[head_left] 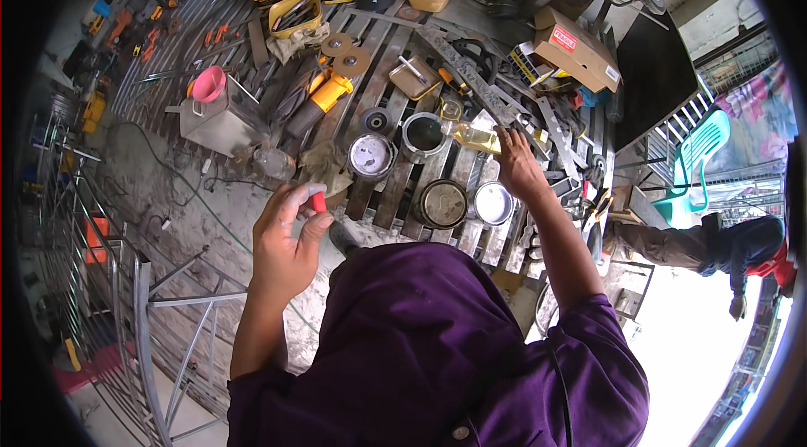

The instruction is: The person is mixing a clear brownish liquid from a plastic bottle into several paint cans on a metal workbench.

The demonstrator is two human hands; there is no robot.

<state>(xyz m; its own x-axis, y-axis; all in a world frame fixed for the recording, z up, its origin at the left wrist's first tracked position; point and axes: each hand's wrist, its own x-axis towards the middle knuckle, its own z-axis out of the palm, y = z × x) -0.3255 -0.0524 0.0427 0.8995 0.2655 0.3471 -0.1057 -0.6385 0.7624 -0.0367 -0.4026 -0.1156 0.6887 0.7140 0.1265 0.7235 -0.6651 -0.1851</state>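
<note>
My left hand (284,237) is raised at the left, its fingers closed around a small red cap (317,201). Over the slatted bench, my right hand (521,164) grips a clear bottle of yellowish liquid (477,138). The bottle lies tilted nearly flat, its neck pointing left at the mouth of a grey metal can (423,153). Whether liquid is flowing I cannot tell. Left of that can stands a can with a whitish top (371,155). Nearer me are a can with a dark round lid (443,204) and a can with white contents (493,203).
Behind the cans lie a yellow power tool (330,92), abrasive discs (349,60) and a shallow tray (414,78). A pink funnel (209,84) tops a metal container (223,121). A cardboard box (577,50) sits back right. Another person (706,247) is at the right, near a green chair (702,163).
</note>
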